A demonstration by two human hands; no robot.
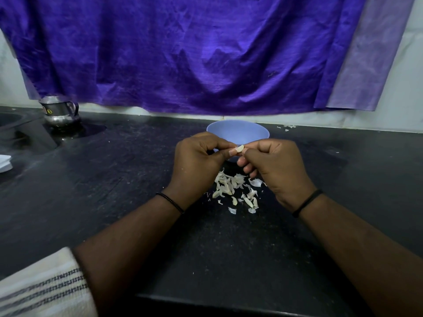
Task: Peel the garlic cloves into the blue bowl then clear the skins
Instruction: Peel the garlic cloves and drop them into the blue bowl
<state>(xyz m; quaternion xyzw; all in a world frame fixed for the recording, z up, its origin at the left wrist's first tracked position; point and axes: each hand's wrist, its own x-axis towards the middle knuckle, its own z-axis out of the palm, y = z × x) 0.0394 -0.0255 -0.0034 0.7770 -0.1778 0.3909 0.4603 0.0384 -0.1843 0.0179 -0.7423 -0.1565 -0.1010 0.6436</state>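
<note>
A shiny pot [60, 112] sits far to my left on the dark counter [114, 179]. My left hand [196, 160] pinches one end of a garlic clove [239, 148] with thumb and finger. My right hand [278, 168] pinches the other end. We hold it up just in front of the blue bowl [238, 132]. The skins [235, 189] lie in a pile on the counter below my hands.

Both hands, left hand [196, 156] and right hand [277, 165], are pinching a garlic clove [239, 148] before the blue bowl [238, 132], above skins [231, 184] lying on the table [114, 191].
</note>
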